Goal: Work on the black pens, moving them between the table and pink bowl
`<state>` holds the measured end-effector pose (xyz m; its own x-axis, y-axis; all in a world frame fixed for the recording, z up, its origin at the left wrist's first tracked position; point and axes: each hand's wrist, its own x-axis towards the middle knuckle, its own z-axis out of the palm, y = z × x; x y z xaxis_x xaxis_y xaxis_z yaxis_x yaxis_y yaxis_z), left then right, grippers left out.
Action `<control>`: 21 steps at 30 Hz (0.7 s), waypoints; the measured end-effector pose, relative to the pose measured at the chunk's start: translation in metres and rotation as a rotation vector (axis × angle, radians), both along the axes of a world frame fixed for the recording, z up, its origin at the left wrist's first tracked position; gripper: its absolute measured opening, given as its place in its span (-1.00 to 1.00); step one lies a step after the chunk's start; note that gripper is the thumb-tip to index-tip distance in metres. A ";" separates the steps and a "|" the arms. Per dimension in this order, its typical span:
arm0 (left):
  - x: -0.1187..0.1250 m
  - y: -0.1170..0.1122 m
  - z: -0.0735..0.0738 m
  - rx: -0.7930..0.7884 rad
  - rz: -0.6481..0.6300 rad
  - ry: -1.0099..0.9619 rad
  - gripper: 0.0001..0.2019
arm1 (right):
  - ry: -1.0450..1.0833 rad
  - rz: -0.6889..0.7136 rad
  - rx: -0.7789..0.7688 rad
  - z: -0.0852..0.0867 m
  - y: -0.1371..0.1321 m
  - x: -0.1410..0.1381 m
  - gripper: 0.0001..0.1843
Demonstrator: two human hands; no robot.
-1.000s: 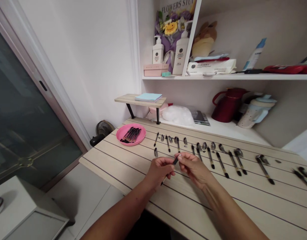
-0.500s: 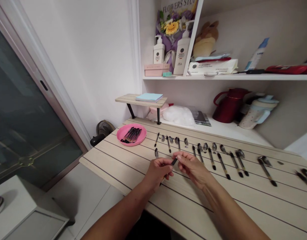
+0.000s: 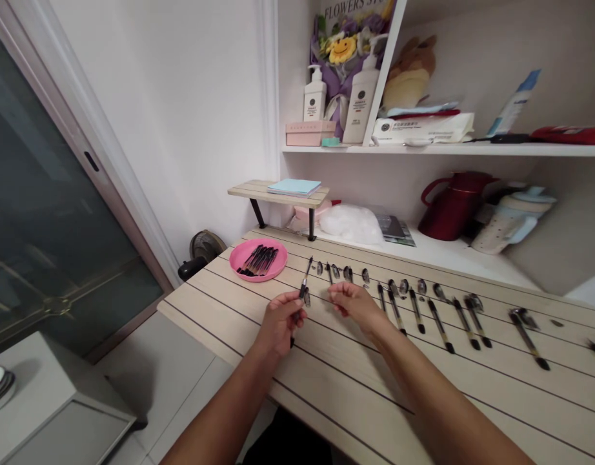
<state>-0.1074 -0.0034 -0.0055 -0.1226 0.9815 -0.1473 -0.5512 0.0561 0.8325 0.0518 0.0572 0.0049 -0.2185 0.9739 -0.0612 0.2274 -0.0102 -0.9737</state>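
My left hand [image 3: 279,321] is closed round a black pen [image 3: 298,312], which points up and away over the slatted wooden table [image 3: 355,381]. A short way to its right, my right hand [image 3: 350,301] hovers with its fingertips pinched; what they hold is too small to make out. Beyond both hands lies a row of black pens [image 3: 416,303] with their caps [image 3: 403,285] laid beside them, running off to the right. A pink plate [image 3: 239,265] at the table's far left holds several more black pens [image 3: 261,258].
A small wooden riser [image 3: 278,192] with blue notepads stands at the back of the table. Behind are a red jug [image 3: 447,203], a pale blue kettle [image 3: 513,219] and a shelf with pump bottles [image 3: 360,103]. A glass door [image 3: 46,226] is at left.
My hands have drawn apart: the right let go of the pen's end and the left keeps the pen. Both hands shifted left and farther from me.
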 end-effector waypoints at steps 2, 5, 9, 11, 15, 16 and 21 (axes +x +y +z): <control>-0.006 0.001 0.000 -0.001 0.052 -0.031 -0.68 | -0.206 -0.063 0.086 -0.006 0.011 -0.015 -0.81; -0.009 0.002 -0.002 -0.017 0.068 -0.057 -0.66 | -0.432 -0.113 0.202 -0.015 0.019 -0.043 -0.80; -0.010 0.000 -0.005 -0.017 0.064 -0.062 -0.66 | -0.610 -0.102 0.235 -0.022 0.018 -0.068 -0.74; -0.011 0.000 -0.005 -0.021 0.030 -0.058 -0.67 | -0.568 -0.084 0.214 -0.023 0.016 -0.067 -0.83; -0.008 -0.001 -0.008 -0.055 -0.125 -0.025 -0.69 | -0.436 -0.071 0.173 -0.021 0.011 -0.042 -0.78; -0.006 -0.001 -0.008 -0.065 -0.163 -0.013 -0.69 | -0.350 -0.084 0.152 -0.018 0.008 -0.033 -0.74; 0.012 -0.002 -0.005 -0.080 -0.298 0.032 -0.72 | 0.436 -0.186 0.029 -0.002 -0.011 0.008 -0.66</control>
<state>-0.0958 -0.0058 -0.0110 0.1631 0.9604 -0.2259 -0.4742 0.2770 0.8357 0.0602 0.0466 0.0029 -0.0393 0.9989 0.0251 -0.2061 0.0165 -0.9784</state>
